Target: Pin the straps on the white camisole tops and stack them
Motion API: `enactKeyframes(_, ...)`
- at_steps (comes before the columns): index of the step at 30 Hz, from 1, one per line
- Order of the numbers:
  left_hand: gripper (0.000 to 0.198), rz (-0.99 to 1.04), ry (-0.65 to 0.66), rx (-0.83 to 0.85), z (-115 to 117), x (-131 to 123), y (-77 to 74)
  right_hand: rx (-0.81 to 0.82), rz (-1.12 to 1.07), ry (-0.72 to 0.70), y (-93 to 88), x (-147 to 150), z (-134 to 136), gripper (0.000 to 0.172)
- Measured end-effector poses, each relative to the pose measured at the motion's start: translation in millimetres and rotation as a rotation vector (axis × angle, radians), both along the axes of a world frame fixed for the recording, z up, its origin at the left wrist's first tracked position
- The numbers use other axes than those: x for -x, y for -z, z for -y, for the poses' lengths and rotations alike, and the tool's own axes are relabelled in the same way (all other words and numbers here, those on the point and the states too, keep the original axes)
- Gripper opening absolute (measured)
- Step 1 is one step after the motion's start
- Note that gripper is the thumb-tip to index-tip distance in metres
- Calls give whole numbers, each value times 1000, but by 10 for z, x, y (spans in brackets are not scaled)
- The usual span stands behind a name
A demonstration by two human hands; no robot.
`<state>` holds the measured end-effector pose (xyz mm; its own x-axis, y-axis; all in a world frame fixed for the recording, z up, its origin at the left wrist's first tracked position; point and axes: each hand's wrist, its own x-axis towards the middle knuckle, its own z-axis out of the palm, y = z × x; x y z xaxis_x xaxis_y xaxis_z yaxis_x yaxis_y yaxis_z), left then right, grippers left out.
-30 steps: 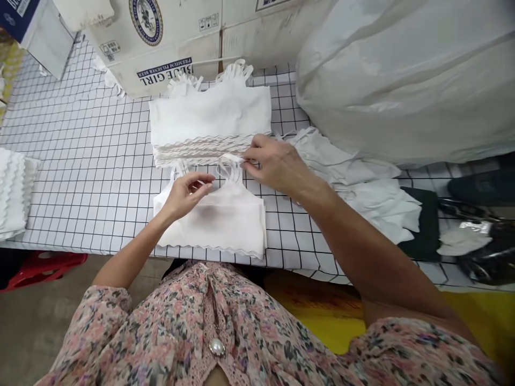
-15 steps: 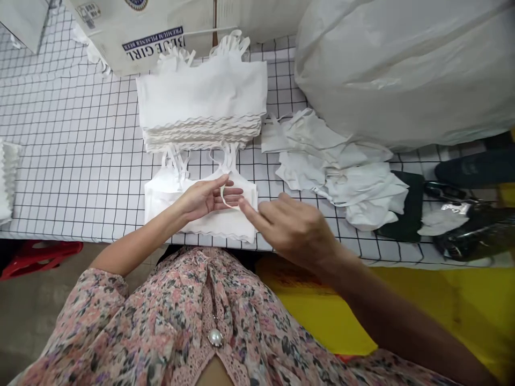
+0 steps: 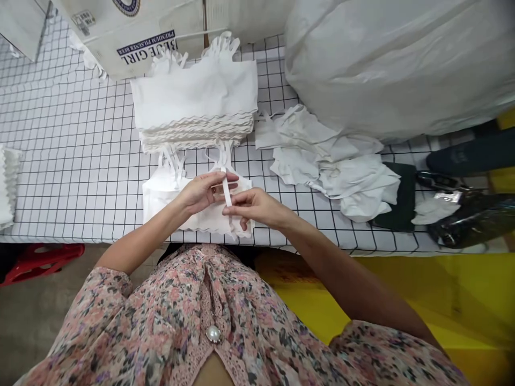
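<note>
Head view: a white top (image 3: 155, 201) lies flat on a checked tablecloth (image 3: 80, 161), close to the near edge and in front of the person. The right hand (image 3: 257, 208) pinches the near end of a narrow white strap (image 3: 226, 186) between thumb and forefinger, the other fingers curled under. The left hand (image 3: 201, 192) is loosely bent, palm turned toward the right, and the strap runs across its fingers by the thumb tip; whether those fingers grip it cannot be told. Both hands are over the right part of the top, hiding some of it, while its other straps lie toward the far side.

Just beyond the top sits a neat stack of white tops (image 3: 197, 91), wavy edges toward the near side and straps at the far end. Behind that stands a carton (image 3: 177, 16) with upside-down lettering. To the right of the stack is a loose heap of white cloth (image 3: 362, 185), partly over a dark green mat (image 3: 404, 198), and beyond the heap a big plastic bag (image 3: 394, 69). At the far right rests a shiny black bag (image 3: 475, 220).
</note>
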<state>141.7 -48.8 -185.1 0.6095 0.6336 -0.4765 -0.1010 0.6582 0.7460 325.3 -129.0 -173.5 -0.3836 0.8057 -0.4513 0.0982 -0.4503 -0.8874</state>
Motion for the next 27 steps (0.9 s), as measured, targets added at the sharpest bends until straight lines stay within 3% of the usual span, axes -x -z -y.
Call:
enactKeyframes(3,17,31,-46,-6,-114,-1,-16,11,6,-62,-54,-57,119,43)
enactKeyframes(6,24,43,5,32,-97,46,-14,56,-106,46,-77,-114,164,42)
enactKeyframes(10,43,92,152,241,147,176,19,38,-251,273,-59,-149,44,44)
enactKeyframes(14,36,137,165,296,415,269,40,50,-237,353,-35,-146,-56,46)
enactKeyframes(18,28,71,75,237,509,251,0,6,-223,392,-36,-108,-84,47)
enactKeyframes(23,23,-20,-53,-27,263,187,-134,-184,-218,506,-131,-242,-383,48)
enactKeyframes(25,25,-42,-89,-170,124,183,-161,-261,-109,513,-169,-348,-543,45)
enactKeyframes(27,29,-95,-135,-282,29,187,-149,-407,153,532,-184,-405,-634,43)
